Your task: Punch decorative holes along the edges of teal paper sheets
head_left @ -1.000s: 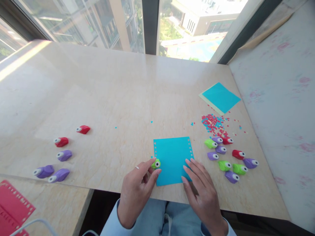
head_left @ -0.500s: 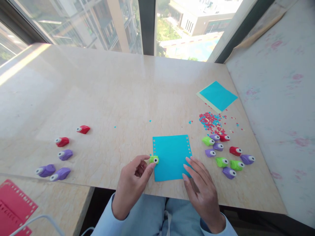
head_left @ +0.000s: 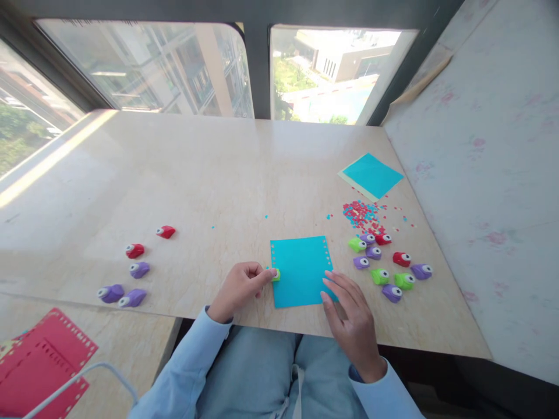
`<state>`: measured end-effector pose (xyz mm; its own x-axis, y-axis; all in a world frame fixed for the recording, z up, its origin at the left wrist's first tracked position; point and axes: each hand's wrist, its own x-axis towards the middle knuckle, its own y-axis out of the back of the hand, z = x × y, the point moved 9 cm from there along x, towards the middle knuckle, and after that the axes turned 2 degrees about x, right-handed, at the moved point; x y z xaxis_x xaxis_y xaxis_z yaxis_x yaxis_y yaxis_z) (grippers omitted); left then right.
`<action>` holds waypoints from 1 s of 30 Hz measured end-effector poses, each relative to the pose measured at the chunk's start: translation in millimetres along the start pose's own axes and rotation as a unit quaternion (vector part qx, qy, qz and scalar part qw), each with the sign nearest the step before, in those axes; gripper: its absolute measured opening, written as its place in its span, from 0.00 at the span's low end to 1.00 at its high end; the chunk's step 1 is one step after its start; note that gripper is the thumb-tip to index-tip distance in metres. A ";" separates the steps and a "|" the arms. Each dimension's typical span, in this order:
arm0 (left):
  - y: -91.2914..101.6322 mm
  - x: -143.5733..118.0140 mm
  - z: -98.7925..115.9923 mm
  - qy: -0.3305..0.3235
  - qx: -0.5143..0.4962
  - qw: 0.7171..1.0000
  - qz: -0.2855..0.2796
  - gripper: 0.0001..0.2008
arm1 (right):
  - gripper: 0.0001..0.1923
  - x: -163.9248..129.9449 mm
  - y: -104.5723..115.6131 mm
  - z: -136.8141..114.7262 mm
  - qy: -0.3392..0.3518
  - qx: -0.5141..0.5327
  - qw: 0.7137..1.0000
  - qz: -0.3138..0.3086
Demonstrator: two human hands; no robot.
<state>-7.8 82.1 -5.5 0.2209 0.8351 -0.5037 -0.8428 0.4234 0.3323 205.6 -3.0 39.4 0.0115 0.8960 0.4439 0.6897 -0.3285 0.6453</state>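
Marble table (head_left: 196,174), punches (head_left: 388,265), confetti (head_left: 360,212)

We are observing the person's own body from the head view. The left hand (head_left: 238,288) and right hand (head_left: 349,317) are showing bare, with no gloves. We are noting long light-blue sleeves (head_left: 192,355) reaching down to both wrists, with plain cuffs. Below the sleeves we are seeing light-blue denim jeans (head_left: 262,372) covering the lap.
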 end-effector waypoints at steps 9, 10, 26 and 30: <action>-1.0 -0.8 -7.2 0.063 0.005 0.998 -0.014 0.24 | 0.13 -1.3 2.0 3.6 -0.003 0.005 1.000 0.021; -1.5 -0.7 -6.8 0.062 0.008 0.998 -0.016 0.24 | 0.13 -1.4 2.4 3.7 -0.003 0.005 1.000 0.024; -3.6 0.5 -4.2 0.055 -0.001 0.998 -0.026 0.24 | 0.13 -2.1 6.3 6.7 -0.016 0.021 0.999 0.044; -2.8 2.9 -4.8 0.063 -0.011 0.997 -0.030 0.23 | 0.13 -1.8 6.3 6.7 -0.017 0.022 0.999 0.041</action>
<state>-7.1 81.6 -11.7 0.2089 0.7568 -0.6193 -0.8410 0.4622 0.2812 214.8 -4.7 38.5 0.0926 0.8765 0.4725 0.7168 -0.3881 0.5793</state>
